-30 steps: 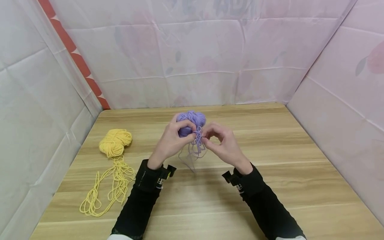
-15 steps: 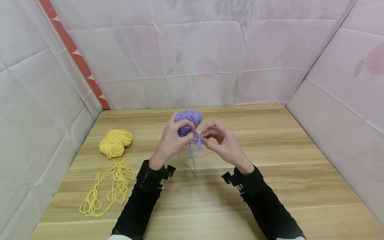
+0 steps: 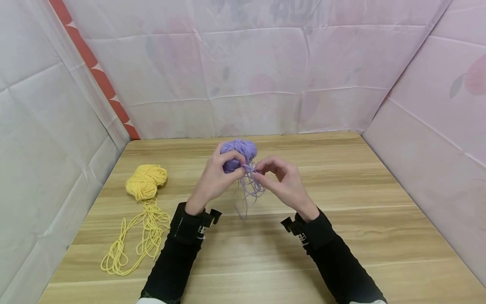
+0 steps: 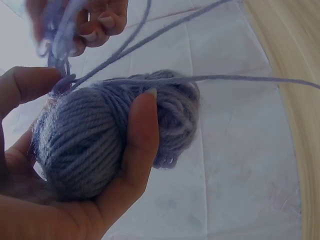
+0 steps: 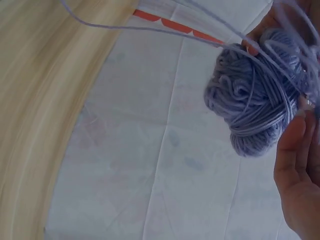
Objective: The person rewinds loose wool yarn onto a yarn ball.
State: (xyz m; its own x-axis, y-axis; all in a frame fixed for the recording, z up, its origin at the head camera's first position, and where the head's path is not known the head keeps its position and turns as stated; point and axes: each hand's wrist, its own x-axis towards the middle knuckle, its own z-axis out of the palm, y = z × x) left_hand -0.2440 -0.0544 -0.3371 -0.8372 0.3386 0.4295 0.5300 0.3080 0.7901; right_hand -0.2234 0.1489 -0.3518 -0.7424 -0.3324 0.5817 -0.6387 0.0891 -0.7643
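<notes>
A purple ball of yarn is held up over the middle of the table in my left hand, whose fingers curl round it in the left wrist view. My left thumb and forefinger also come together at a knotted spot in the loose purple strands. Close on the right, my right hand pinches the tangled strands between thumb and fingertips. Several loops and a loose end hang below both hands. In the right wrist view the yarn ball shows its wound side, with strands crossing in front.
On the left of the wooden table lies a yellow ball of yarn, with its loose yellow strands spread toward the near side. Pale printed sheets stand round the back and both sides. A red strip runs down the left corner.
The purple ball has shifted slightly left with my left hand. My right fingertips have worked at the strands, and the hanging loops have changed shape. The yellow yarn has stayed put.
</notes>
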